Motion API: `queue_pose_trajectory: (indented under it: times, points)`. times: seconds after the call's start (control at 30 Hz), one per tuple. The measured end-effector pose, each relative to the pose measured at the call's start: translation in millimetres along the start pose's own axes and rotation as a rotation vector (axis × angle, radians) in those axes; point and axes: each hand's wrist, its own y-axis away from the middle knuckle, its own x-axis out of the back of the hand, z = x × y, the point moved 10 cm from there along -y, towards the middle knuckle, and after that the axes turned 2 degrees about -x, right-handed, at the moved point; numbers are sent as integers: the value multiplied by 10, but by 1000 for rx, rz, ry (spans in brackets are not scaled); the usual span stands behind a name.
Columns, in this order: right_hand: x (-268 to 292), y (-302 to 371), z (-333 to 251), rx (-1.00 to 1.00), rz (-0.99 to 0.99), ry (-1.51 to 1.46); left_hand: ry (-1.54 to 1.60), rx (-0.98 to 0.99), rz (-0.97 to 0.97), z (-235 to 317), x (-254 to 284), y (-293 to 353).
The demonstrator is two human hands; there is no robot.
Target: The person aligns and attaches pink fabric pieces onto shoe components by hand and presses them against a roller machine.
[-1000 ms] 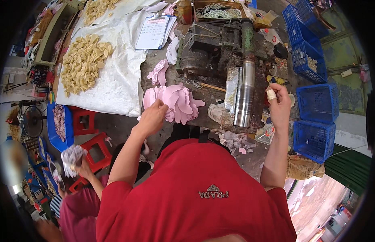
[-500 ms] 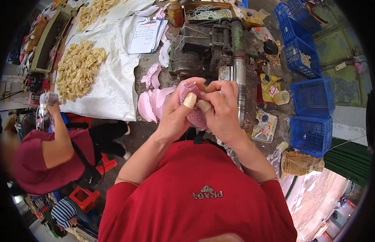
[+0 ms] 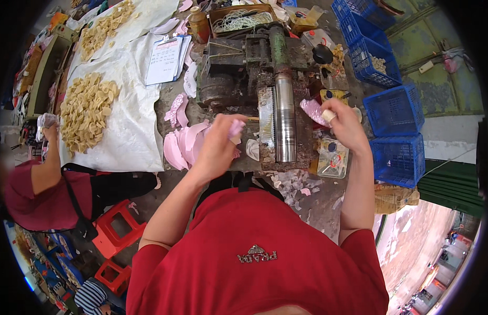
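Note:
My right hand (image 3: 346, 126) is to the right of the steel roller (image 3: 285, 118), its fingers closed on a curved piece of glittery pink material (image 3: 311, 111). A beige cover sits on a fingertip of that hand. To the left of the roller is my left hand (image 3: 218, 144), fingers curled and slightly blurred. A small pale-pink bit (image 3: 236, 127) shows at its fingertips, and a thin yellowish stick (image 3: 250, 118) points from them toward the machine. Beside this hand lies a pile of pink curved pieces (image 3: 176, 149). A glittery pink piece (image 3: 176, 109) lies just beyond it.
The dark machine (image 3: 228, 73) fills the bench's middle. Blue crates (image 3: 393, 160) stand at the right, near a yellow-topped container (image 3: 332, 164). Beige pieces (image 3: 89, 113) cover a white sheet at the left, beside a clipboard (image 3: 165, 60). Another person (image 3: 47, 194) works at far left.
My hands, together on the pink piece before, have parted. The right has carried the glittery piece rightward past the roller; the left has moved left. The whole view has shifted slightly.

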Motion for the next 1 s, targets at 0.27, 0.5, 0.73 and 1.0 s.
queue_pose_trajectory:
  times: [0.27,0.5,0.73,1.0]
  points:
    - [-371,19,-264,208,102,174,10,-49,-210,121,-565,-170]
    - [-253,70,129,-33,183,-210,151,38,157,-557,340,91]
    - [-293,69,142,-21,205,-314,-556,74,69,-859,753,628]
    - [-255,133,-124,45,242,-310,-404,260,-229,-981,596,818]
